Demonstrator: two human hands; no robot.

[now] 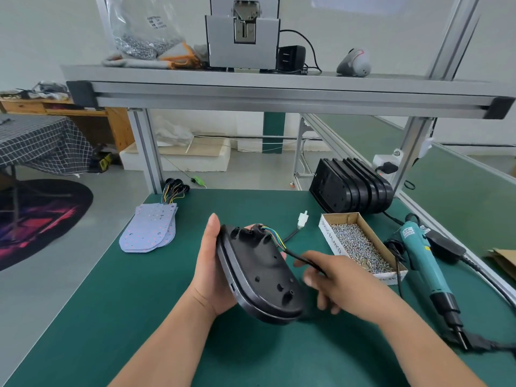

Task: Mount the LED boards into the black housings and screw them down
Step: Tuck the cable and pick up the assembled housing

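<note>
Black housing (262,275) was held back-side up above green mat (139,303), left hand (212,263) gripping its edge, fingers wrapped behind. Right hand (343,283) pinched cable (293,254) exiting its hole. Step: probably pulling harness through. Next likely: flip it, then screw box (360,247) and screwdriver (421,252).

Screw box (360,244), screwdriver (421,258) (right side) border open mat (125,303).

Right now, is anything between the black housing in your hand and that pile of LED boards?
Nothing visible. Only bare green mat lies between the black housing, held in the left hand, and the stack of LED boards to its left. The right hand pinches the cable on the far side.
</note>
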